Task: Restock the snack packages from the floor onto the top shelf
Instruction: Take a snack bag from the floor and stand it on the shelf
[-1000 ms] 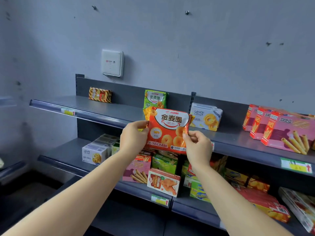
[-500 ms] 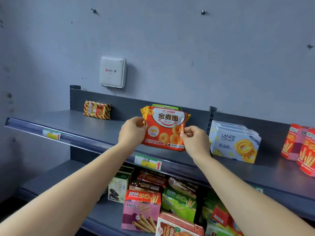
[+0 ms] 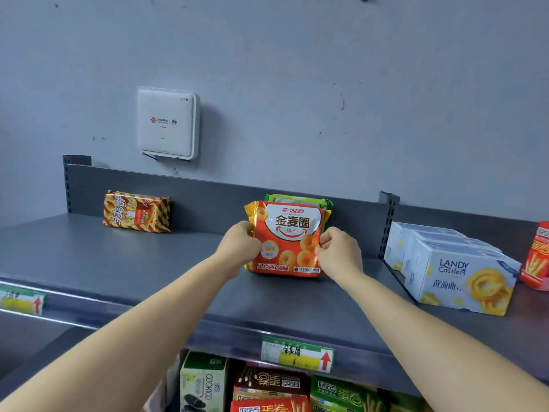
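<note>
Snack bag (image 3: 289,242) upright on top shelf (image 3: 118,263), another bag (image 3: 297,200) just behind it, biscuit packet (image 3: 136,212) well left of it, 3 cookie boxes (image 3: 457,275) right of it

Dim, even bluish light; soft shadows under arms; slight overall softness; wide-angle bending at edges; no glare.

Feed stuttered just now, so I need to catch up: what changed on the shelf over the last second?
The orange snack pack moved forward from mid-air at the shelf edge onto the top shelf, now apparently standing upright just in front of the green pack. The left hand and right hand still pinch its sides; nothing released. The striped pack and Landy Castle boxes stayed put.
</note>
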The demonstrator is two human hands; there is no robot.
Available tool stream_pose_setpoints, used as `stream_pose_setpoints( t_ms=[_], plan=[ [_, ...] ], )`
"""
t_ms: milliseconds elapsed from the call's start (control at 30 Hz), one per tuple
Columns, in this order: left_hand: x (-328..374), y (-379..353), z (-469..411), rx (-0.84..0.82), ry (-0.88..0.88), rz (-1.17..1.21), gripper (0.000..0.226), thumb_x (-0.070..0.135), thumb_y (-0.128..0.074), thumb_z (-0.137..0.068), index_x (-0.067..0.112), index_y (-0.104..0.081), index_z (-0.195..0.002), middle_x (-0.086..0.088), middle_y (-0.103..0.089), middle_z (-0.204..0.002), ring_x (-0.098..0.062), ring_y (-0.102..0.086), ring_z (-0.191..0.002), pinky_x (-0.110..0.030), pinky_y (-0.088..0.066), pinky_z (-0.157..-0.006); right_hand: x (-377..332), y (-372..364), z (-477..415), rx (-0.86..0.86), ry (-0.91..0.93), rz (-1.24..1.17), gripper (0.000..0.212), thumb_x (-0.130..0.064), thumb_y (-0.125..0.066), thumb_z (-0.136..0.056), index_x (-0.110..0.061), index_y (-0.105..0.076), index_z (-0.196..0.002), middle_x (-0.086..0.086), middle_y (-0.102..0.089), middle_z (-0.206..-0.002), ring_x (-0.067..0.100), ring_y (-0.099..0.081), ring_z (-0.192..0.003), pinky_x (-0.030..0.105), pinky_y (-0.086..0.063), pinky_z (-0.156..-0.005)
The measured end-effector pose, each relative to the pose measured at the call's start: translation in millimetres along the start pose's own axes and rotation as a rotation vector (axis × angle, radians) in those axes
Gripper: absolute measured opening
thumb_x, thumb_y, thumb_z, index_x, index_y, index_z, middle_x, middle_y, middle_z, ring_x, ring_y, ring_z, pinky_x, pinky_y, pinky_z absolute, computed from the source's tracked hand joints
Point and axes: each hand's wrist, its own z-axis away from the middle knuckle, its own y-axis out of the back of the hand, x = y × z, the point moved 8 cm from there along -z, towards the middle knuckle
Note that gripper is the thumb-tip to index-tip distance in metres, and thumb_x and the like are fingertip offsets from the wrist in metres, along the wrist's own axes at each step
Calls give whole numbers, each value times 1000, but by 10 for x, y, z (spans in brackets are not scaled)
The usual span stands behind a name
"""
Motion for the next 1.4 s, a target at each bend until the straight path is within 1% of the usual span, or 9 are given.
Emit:
stream_pose_setpoints(
  t_ms=[200,467,633,800,933,1000,1133,1300,1400],
  plan=[
    [-18,-89,-390,-147,-59,-84,28,11,-60,-86,20,-61,-112,3,-70,-107,-17,-65,-97,-33,-54,-82,-27,-135,-137,50,-63,68,5,-10,-56,-92,-14,-54,-89,-2,-60,-86,16,-56,-76,20,-36,-50],
    [-55,-199,-578,-239,-111,-84,33,16,-60,-89,19,-56,-121,3,-66,-115,-19,-62,-101,-33,-52,-83,-7,-264,-219,50,-175,99,7,-10,-52,-94,-15,-48,-96,2,-59,-92,18,-54,-77,22,-35,-51],
    [-104,-216,-613,-241,-117,-94,42,26,-65,-84,18,-53,-124,-1,-62,-121,-22,-61,-105,-38,-53,-87,40,-301,-170,-5,-203,31,26,-17,-59,-92,-14,-51,-117,4,-61,-114,19,-59,-96,26,-46,-69],
    [100,-41,-484,-15,-210,-294,47,25,-62,-85,12,-42,-126,-10,-42,-136,-31,-41,-127,-51,-43,-101,66,-124,27,-33,-219,44,47,-25,-63,-92,-17,-46,-135,5,-52,-135,22,-54,-117,33,-48,-91],
    [541,-96,-166,48,-423,-402,44,24,-57,-88,12,-44,-128,-8,-37,-145,-29,-30,-135,-50,-31,-105,164,268,233,-9,-213,109,43,-24,-61,-92,-18,-49,-133,3,-54,-133,21,-52,-120,34,-46,-97],
    [771,-270,51,-16,-502,-440,50,27,-56,-90,11,-43,-136,-9,-38,-146,-29,-31,-136,-48,-32,-106,229,541,359,16,-207,154,41,-26,-60,-92,-18,-51,-131,2,-56,-130,21,-53,-118,34,-45,-97],
    [1244,-744,594,-120,-672,-426,39,22,-55,-88,3,-57,-122,-15,-53,-129,-33,-47,-120,-43,-44,-95,411,1235,722,93,-183,305,37,-27,-60,-91,-18,-55,-126,1,-60,-125,22,-54,-117,33,-45,-96],
    [1688,-1509,1545,-299,-824,-431,29,24,-53,-90,17,-62,-117,-8,-58,-130,-31,-53,-120,-41,-45,-96,811,2280,1476,189,-204,506,26,-28,-60,-90,-20,-62,-114,2,-63,-119,26,-58,-111,40,-51,-88],
    [1890,-1977,2244,-395,-894,-414,25,22,-51,-91,15,-62,-113,-8,-63,-121,-32,-58,-109,-36,-48,-83,1151,2931,2076,228,-277,601,31,-29,-59,-91,-20,-60,-121,1,-62,-122,25,-56,-115,39,-50,-91]
  ],
)
